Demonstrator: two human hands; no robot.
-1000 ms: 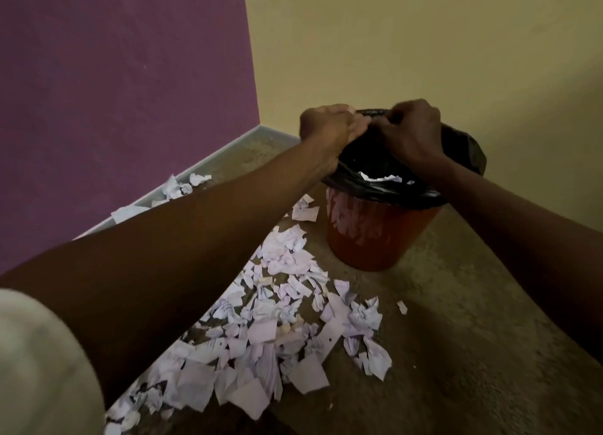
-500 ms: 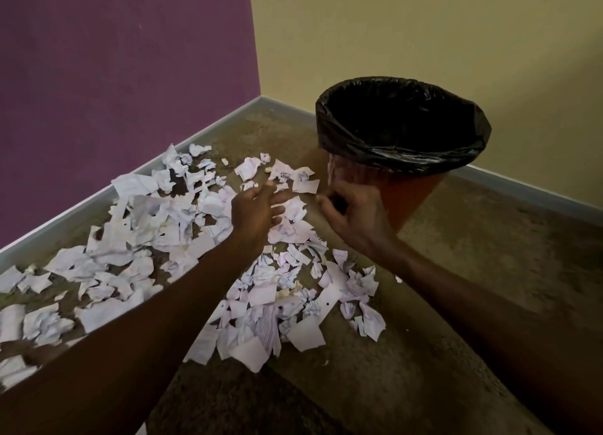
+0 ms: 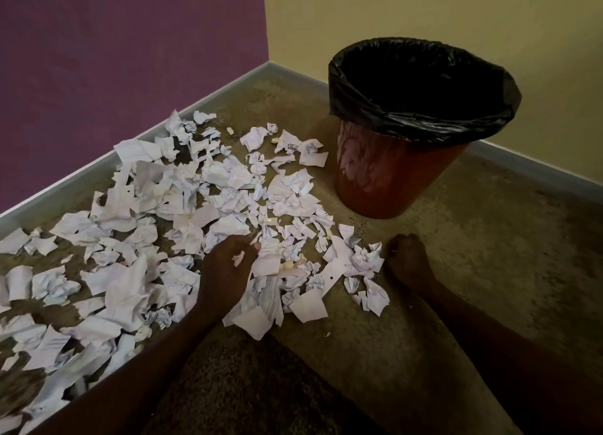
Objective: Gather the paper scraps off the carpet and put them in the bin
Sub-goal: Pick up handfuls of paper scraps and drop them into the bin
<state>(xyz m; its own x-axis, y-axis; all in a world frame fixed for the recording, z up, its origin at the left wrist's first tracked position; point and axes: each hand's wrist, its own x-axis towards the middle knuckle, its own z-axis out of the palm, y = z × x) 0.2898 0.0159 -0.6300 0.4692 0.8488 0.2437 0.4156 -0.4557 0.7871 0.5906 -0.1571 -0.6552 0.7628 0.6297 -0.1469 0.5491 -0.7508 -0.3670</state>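
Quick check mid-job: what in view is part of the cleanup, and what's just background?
Job:
paper scraps strewn over the carpet
bin with black liner
left hand, down among the scraps
right hand, at the pile's edge

Background:
purple wall
yellow wall
skirting board

Purple wall (image 3: pixel 130 49), yellow wall (image 3: pixel 424 6) — grey skirting (image 3: pixel 81 173) along both

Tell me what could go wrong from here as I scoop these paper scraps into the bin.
The paper scraps are small and loose, so a handful gripped by the left hand may shed pieces on the way to the bin. The black liner hangs loosely over the rim, so a hand brushing it might drag it inward. Scraps lying against the baseboard could be overlooked.
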